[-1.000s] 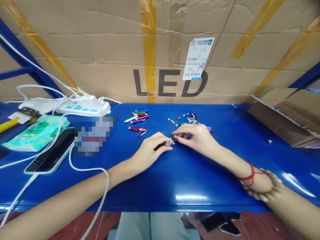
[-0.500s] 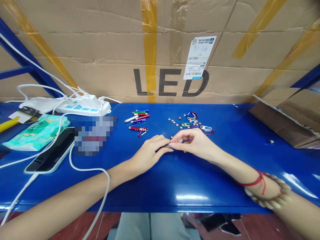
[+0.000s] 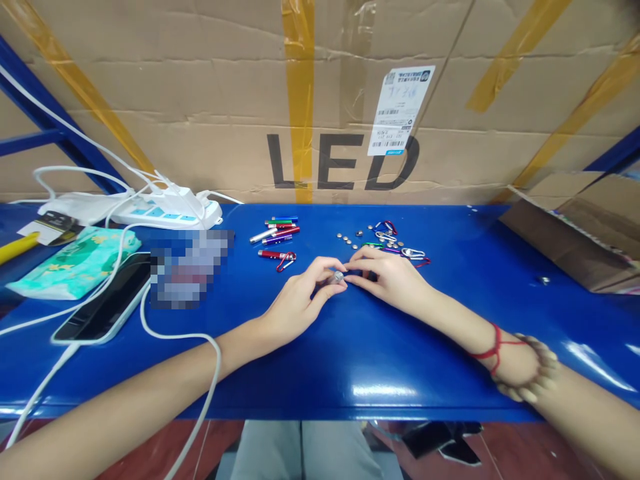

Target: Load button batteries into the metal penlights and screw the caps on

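Both hands meet fingertip to fingertip: left hand (image 3: 300,300) fingers pinching a small silver cylinder (image 3: 337,276), right hand (image 3: 387,277) fingers touching it.

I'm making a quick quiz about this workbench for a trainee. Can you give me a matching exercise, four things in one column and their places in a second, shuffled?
Things:
1. small silver cylinder
2. phone
3. power strip
4. shipping label

Places:
A. stuck on the cardboard box, over the letter D
B. flat at the left of the blue table, cable plugged in
C. in the grip of the left hand, the right hand touching its end
D. at the back left of the table, white cables in it

Pairs: 1-C, 2-B, 3-D, 4-A
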`<state>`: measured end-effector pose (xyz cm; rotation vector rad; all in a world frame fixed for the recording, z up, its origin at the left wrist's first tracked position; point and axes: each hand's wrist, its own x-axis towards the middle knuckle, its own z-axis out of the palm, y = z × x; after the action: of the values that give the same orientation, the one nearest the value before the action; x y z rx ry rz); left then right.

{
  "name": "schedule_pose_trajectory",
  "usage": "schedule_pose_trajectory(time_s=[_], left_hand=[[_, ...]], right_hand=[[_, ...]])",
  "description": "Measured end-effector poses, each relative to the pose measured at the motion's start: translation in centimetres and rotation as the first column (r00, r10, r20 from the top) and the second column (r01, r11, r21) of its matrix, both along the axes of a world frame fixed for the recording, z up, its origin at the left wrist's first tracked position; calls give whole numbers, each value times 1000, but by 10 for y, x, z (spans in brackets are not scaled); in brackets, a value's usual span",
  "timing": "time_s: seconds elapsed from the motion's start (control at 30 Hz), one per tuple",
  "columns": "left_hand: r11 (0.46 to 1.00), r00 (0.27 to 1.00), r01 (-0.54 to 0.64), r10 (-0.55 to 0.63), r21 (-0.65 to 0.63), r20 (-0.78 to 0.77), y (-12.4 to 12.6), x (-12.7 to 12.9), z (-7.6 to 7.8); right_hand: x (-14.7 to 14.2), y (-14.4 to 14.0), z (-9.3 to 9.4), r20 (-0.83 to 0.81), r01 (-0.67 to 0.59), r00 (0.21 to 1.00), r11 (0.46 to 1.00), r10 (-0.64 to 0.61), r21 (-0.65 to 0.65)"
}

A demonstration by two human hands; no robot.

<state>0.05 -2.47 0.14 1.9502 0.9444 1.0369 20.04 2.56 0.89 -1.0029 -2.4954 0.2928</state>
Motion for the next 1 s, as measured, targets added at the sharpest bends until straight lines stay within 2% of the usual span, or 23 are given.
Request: schedule_pose_trajectory(time_s=[0.13, 0.27, 0.43, 0.53, 0.67, 0.77, 1.0], left_hand=[[999, 996, 36, -36, 1, 86, -1, 0, -4], [998, 994, 59, -62, 32, 93, 0, 0, -7], [998, 998, 48, -50, 40, 46, 0, -1, -7], [998, 999, 47, -47, 48, 9, 0, -2, -5], [998, 999, 34, -34, 61, -3, 0, -3, -5], [999, 1000, 10, -10, 34, 21, 0, -2, -6], [997, 998, 65, -65, 45, -20, -1, -1, -5]], right_hand=[[-1, 5, -3, -66, -10, 998, 999, 7, -37], [-3, 3, 2, -161, 44, 985, 997, -54, -65], [-7, -12, 14, -398, 146, 905, 988, -150, -42], [-9, -21, 18, -440, 116, 894, 992, -83, 49], [-10, -27, 18, -404, 4, 912, 985, 68, 174], [-9, -27, 17, -378, -41, 918, 977, 120, 210], [-9, -25, 16, -367, -159, 899, 958, 241, 240]])
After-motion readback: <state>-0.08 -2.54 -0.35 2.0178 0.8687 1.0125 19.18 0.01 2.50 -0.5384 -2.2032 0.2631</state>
